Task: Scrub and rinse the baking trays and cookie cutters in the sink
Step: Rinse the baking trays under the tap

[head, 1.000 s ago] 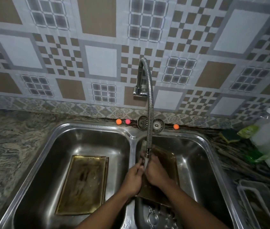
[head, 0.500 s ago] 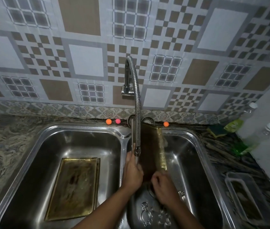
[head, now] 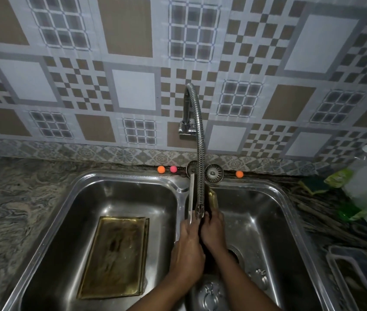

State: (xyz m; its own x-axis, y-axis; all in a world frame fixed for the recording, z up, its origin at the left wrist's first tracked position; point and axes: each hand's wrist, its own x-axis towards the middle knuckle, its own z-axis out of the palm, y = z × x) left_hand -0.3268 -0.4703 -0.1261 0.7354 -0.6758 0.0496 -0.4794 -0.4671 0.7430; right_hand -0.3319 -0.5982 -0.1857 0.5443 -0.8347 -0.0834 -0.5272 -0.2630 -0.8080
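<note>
Cookie cutters: a few small metal ones (head: 210, 294) lie on the floor of the right basin, nearest the camera. They're too dim to make out the shapes properly.
Plastic tub: clear, sitting on the table at the near right (head: 357, 277), well apart from the hands.
Left hand: (head: 187, 250) fingers curled round the left edge of the held tray, a proper grip.
Right hand: (head: 213, 232) right beside the left one, fingers wrapped round the tray's right edge.
Held tray: (head: 213, 198) stood up on edge in the right basin, right under the tap's nozzle. It has a gold rim and a face so dark it looks almost black.
Flat tray: (head: 113, 257) lying flat on the floor of the left basin. Brassy gold with a big dark brown stain down the middle, and it looks wet.
Sink: (head: 133, 176) steel double basin set in a swirly grey stone table (head: 9, 209).
Tap: (head: 200, 153) a bendy ribbed hose, arching from the wall down to the hands.
Far rim: one strainer plug (head: 214, 173) in plain view, two orange balls (head: 161, 169) and a pink ball (head: 173, 169).
Far right: a dark sponge (head: 312, 184) and bottles with green liquid (head: 348, 212). The labels are too blurry to read.
</note>
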